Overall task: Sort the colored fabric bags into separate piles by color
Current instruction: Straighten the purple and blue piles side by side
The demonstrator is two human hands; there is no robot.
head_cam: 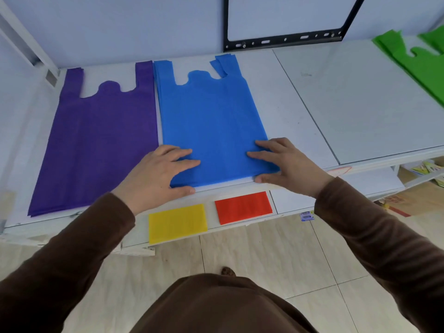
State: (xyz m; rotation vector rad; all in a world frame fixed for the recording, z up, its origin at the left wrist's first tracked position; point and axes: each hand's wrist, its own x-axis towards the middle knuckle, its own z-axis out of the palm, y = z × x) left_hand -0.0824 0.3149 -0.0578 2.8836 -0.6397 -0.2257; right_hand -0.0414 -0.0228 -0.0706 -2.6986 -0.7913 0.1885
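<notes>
A stack of blue fabric bags [211,116] lies flat in the middle of the white shelf [300,111], handles pointing to the wall. Left of it lies a pile of purple bags [101,140]. My left hand [158,174] rests on the blue stack's near left corner, fingers straight on top, thumb at the front edge. My right hand [286,162] lies on the near right corner the same way. A pile of green bags [420,61] sits at the far right of the shelf. On the lower shelf lie a yellow pile [177,223] and a red pile [243,207].
A black metal frame [283,40] leans against the wall behind the shelf. Bare shelf surface stretches between the blue stack and the green bags. Cardboard and packets [427,169] sit on lower shelves at the right. Tiled floor [240,251] is below.
</notes>
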